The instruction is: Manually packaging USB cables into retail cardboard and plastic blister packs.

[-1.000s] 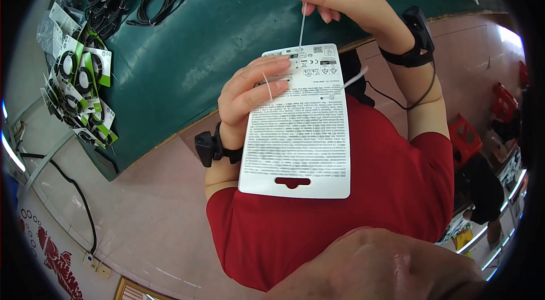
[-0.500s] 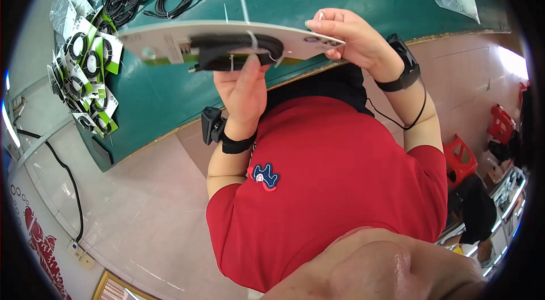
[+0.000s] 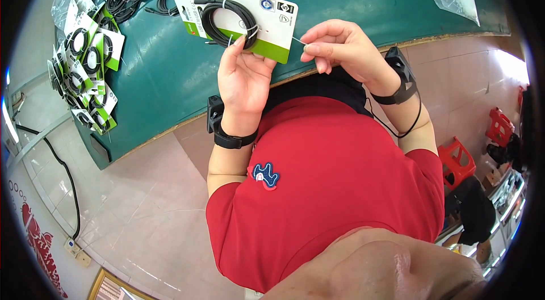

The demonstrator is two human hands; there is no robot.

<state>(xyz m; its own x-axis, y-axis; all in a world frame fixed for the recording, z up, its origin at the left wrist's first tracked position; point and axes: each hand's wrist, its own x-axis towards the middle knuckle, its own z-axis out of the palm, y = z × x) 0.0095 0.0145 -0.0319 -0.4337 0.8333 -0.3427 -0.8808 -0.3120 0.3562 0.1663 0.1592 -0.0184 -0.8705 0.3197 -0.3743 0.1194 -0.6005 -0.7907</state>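
Head view: the left hand (image 3: 245, 81) holds a white and green backing card (image 3: 238, 22) by its lower edge, thumb and fingers clenched on it, with the card raised just above the near edge of the green table (image 3: 352, 10). A coiled black cable (image 3: 227, 19) lies flat against the card's face, bound by thin white ties.

The card's long axis runs left to right, tilted slightly down toward the right. The right hand (image 3: 340, 50) sits just beside the card's right end, its thumb and forefinger pinched on the free tail of a thin white tie (image 3: 299, 42) that leads back toward the card. So the tie lies to the left of the right fingertips, and the right hand is nearer to it.

Well apart on the table's left side lies 1 heap of finished carded cables (image 3: 85, 67).
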